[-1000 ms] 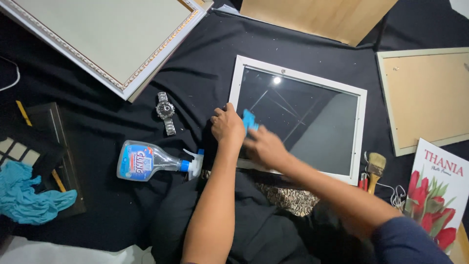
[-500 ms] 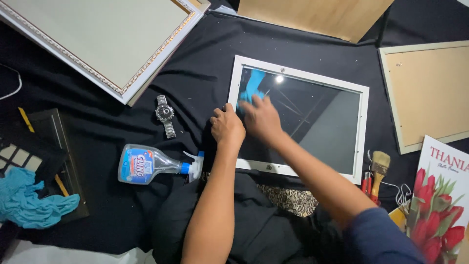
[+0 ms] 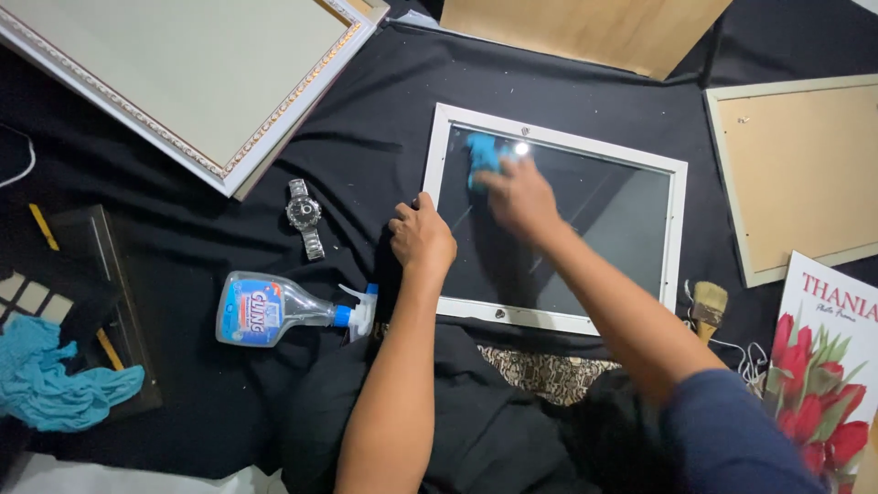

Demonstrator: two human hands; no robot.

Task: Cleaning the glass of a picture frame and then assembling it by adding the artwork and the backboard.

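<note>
I'm mid-wipe; right hand (image 3: 519,194) presses blue cloth (image 3: 482,152) at the glass's (image 3: 604,229) eleven o'clock; left hand (image 3: 422,236) curled, steadying white frame (image 3: 437,169); next, sweep toward three o'clock

**Labels and printed covers in view**

We see a clear spray bottle (image 3: 274,310) lying on its side at lower left, bearing a blue and red label (image 3: 253,308). At the right edge we see a white printed cover (image 3: 828,366) showing red tulips.
</note>
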